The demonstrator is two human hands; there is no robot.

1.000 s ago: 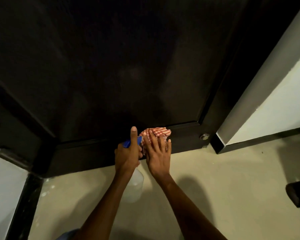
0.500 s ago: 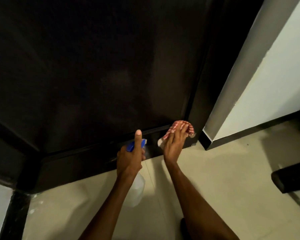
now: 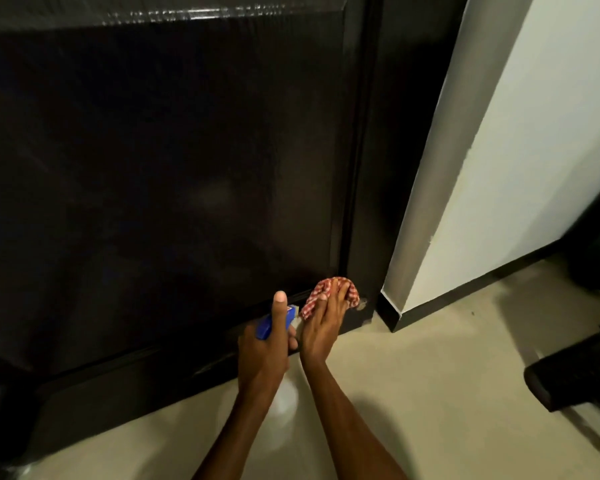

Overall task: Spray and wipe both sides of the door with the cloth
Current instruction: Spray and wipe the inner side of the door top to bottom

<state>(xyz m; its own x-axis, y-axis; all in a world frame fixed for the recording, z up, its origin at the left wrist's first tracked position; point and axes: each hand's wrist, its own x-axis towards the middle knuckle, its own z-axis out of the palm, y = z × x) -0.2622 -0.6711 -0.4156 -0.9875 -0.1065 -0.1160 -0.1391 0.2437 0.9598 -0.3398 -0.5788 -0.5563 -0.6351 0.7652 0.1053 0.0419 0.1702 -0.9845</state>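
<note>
Low view down at the foot of a dark door [image 3: 174, 161], big recessed panel, glossy strip along the panel's top edge. Door fills the left and centre of the shot.

Right hand [image 3: 321, 327] flat against the door's bottom rail, near the lower right corner of the panel. Fingers [image 3: 340, 297] straight and close together, pressing a bunched red-and-white checked cloth [image 3: 329, 292] onto the door surface. Cloth sticks out above and to both sides of the fingertips; it touches the door just beside the right stile.

Left hand [image 3: 262, 355] just beside the right, the two nearly touching. It grips a spray bottle [image 3: 286, 398] by the neck: fingers curled round it, thumb stuck straight up along the blue spray head [image 3: 267, 325]. Nozzle points at the door, close to the cloth. Clear bottle body hangs below the hand, partly hidden by the wrist. Cannot tell whether the trigger is squeezed.

Small pale round fitting [image 3: 362, 304] low on the door edge, right of the cloth, blurred.

Beige floor [image 3: 430, 393] below. Grey door frame [image 3: 440, 161] and white wall [image 3: 534, 133] to the right, black skirting [image 3: 440, 306] along the wall's base. A dark object [image 3: 575, 379] at the right edge on the floor, unclear what it is.
</note>
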